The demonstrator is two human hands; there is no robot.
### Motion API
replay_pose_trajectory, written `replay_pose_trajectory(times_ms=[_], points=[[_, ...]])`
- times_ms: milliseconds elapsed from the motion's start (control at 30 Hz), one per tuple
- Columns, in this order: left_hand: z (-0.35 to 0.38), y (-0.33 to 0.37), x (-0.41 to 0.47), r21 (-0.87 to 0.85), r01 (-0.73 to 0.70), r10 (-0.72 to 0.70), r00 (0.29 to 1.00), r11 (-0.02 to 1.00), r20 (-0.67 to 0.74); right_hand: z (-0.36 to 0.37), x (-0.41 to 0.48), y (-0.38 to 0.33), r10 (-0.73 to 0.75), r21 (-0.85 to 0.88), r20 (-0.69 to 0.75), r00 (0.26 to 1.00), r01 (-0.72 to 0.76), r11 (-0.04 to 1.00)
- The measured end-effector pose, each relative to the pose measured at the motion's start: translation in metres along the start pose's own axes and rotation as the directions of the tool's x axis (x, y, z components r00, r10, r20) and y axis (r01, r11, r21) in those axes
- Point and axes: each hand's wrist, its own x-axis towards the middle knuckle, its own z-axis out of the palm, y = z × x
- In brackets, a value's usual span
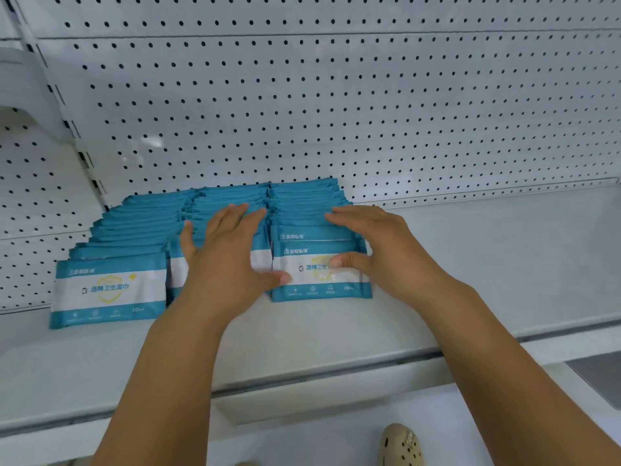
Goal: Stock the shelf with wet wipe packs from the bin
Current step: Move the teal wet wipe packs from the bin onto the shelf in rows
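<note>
Three rows of blue-and-white wet wipe packs stand leaning on the white shelf [470,264], each row running back toward the pegboard. The left row's front pack [107,290] is untouched. My left hand [228,257] lies flat with spread fingers over the middle row [228,196], its thumb reaching toward the right row. My right hand [373,243] rests with straight fingers on top of the right row, and its thumb presses the face of that row's front pack [319,284]. The bin is out of view.
A white pegboard back wall [369,112] rises behind the rows. The shelf's front lip [336,375] runs across below my forearms. A beige perforated clog [401,445] shows on the floor. A shelf bracket [27,79] sits at the upper left.
</note>
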Motion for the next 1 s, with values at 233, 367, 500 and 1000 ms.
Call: replay_pose_trajectory(times_ms=[233, 367, 500, 1000], points=[[0.020, 0.066, 0.005, -0.105, -0.262, 0.248, 0.960, 0.959, -0.127, -0.057, -0.038, 0.023, 0.110, -0.091, -0.032, 0.993, -0.112, 0.990], [0.033, 0.114, 0.005, -0.217, -0.366, 0.352, 0.930, 0.905, -0.101, -0.100, -0.063, 0.039, 0.193, -0.134, -0.065, 0.979, -0.201, 0.970], [0.044, 0.165, -0.005, -0.320, -0.431, 0.441, 0.896, 0.844, -0.043, -0.152, -0.102, 0.059, 0.270, -0.288, -0.087, 0.959, -0.283, 0.915], [0.116, 0.378, -0.092, -0.591, -0.582, 0.735, 0.677, 0.558, 0.027, -0.309, -0.306, 0.119, 0.639, -0.465, -0.231, 0.734, -0.660, 0.590]])
